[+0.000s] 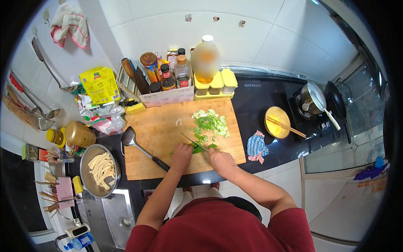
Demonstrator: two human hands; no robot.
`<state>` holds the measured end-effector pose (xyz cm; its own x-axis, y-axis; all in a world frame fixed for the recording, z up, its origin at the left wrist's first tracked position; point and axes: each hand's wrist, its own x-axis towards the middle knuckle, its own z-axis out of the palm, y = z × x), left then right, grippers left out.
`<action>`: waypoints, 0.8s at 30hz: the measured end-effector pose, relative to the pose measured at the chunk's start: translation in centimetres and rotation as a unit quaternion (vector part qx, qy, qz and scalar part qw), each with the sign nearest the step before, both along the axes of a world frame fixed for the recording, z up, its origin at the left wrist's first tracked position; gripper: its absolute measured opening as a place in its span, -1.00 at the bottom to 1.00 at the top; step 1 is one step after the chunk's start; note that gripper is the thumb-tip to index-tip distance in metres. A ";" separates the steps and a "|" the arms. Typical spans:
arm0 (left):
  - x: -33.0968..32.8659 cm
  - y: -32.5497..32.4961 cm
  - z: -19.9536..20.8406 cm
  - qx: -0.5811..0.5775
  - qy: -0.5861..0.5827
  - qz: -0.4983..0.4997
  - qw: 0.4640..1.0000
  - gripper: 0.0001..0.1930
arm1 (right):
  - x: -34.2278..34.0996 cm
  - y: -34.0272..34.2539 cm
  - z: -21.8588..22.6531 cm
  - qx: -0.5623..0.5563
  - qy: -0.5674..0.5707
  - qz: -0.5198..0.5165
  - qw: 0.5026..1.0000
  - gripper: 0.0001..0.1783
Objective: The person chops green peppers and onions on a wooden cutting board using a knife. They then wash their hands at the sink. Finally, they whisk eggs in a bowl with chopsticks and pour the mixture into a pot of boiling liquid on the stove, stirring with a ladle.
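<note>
The hands are working close together over the near part of a wooden cutting board (151,119) — the right hand (222,163) is wrapping its fingers round the handle of a knife (194,141), while the left hand (182,156) is curling over some green vegetable (198,148) just beside the blade. From here I can't tell how firmly its fingertips are pressing. Just beyond both hands, chopped pieces (215,124) are lying loosely on the board. To the left hand's left, a spatula (144,151) is resting aslant, its black handle pointing back toward that wrist. Farther left, a metal bowl (85,176) is holding pale strips (101,166). Off to the right hand's right, a blue-and-pink cloth (257,146) is lying crumpled on the dark desk (254,105) — and past it, chopsticks (294,129) are leaning in a yellowish bowl (285,115). Well ahead of the hands, bottles (182,72) are standing in a box (168,97).
</note>
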<state>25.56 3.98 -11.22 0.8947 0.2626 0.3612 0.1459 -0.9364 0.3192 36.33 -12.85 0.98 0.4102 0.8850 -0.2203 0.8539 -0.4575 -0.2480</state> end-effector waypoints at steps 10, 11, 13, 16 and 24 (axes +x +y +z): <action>-0.7 -0.5 0.8 -0.049 -0.026 -0.011 0.998 -0.73 | 0.7 1.1 -4.0 -0.012 0.024 -0.050 0.998 -0.82; -0.7 -0.3 0.8 -0.056 -0.032 -0.015 0.998 -0.74 | 0.7 0.9 -3.5 0.005 0.029 -0.067 0.997 -0.84; -0.6 -0.2 0.4 -0.042 -0.035 -0.011 0.998 -0.74 | 0.3 0.1 -2.3 0.036 0.043 -0.102 0.993 -0.86; -0.6 -0.1 0.6 -0.042 -0.027 -0.017 0.999 -0.74 | 0.1 -0.6 -0.2 0.010 0.050 -0.084 0.995 -0.85; -0.6 -0.4 0.5 -0.053 -0.041 -0.031 0.997 -0.74 | 0.3 0.2 -2.2 -0.015 0.062 -0.044 0.997 -0.82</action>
